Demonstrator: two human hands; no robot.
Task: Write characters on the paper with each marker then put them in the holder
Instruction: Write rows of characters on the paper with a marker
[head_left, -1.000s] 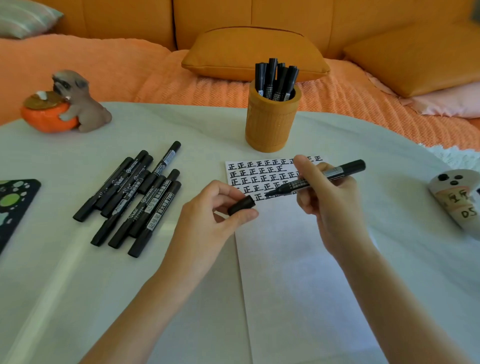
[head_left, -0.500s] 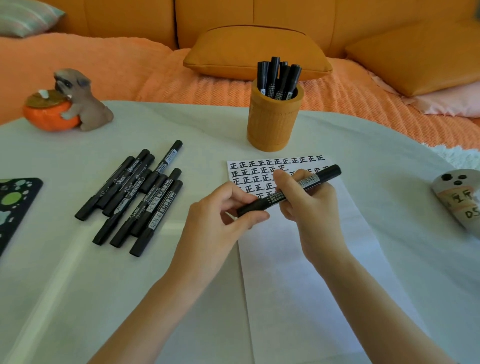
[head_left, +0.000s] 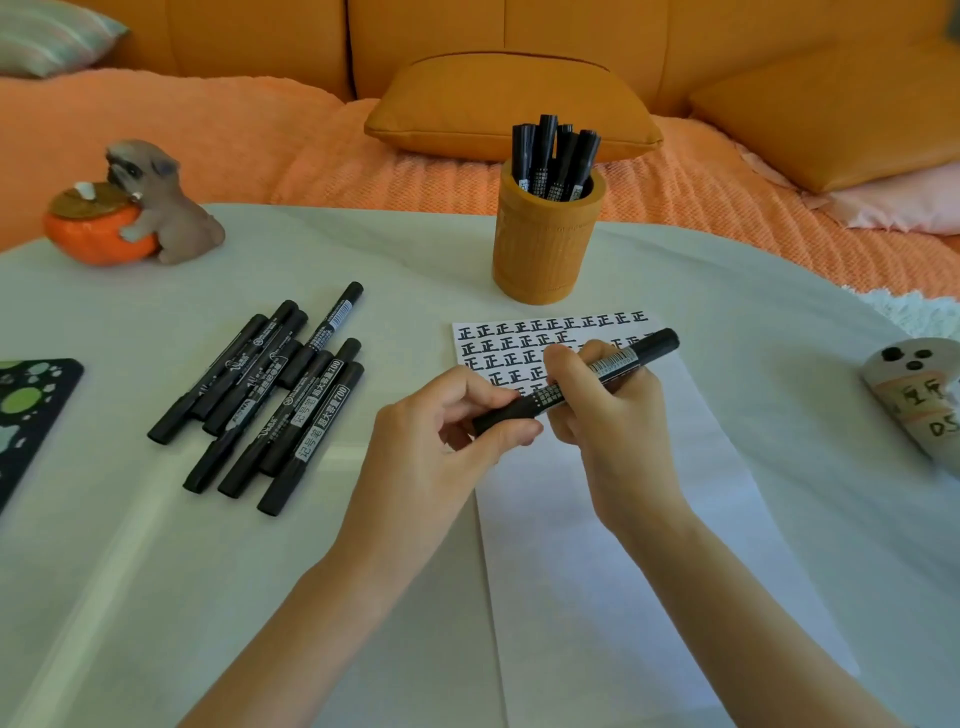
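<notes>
A black marker (head_left: 618, 364) is held level above the white paper (head_left: 613, 519), its cap on the near left end. My left hand (head_left: 441, 447) pinches the capped end between thumb and fingers. My right hand (head_left: 608, 415) grips the barrel in the middle. The paper carries rows of black characters (head_left: 524, 332) along its top part. Beyond it stands an orange holder (head_left: 545, 249) with several black markers (head_left: 556, 156) upright inside. A pile of several black markers (head_left: 270, 395) lies on the table to the left.
A white table (head_left: 156, 571) carries a dog-and-pumpkin figurine (head_left: 135, 208) at far left, a dark patterned pad (head_left: 26, 410) at the left edge and a white painted object (head_left: 914, 400) at right. An orange sofa with cushions (head_left: 509, 104) is behind.
The cap, held apart in my left hand a second ago, is now pushed onto the marker tip. Both hands have come together over the paper.
</notes>
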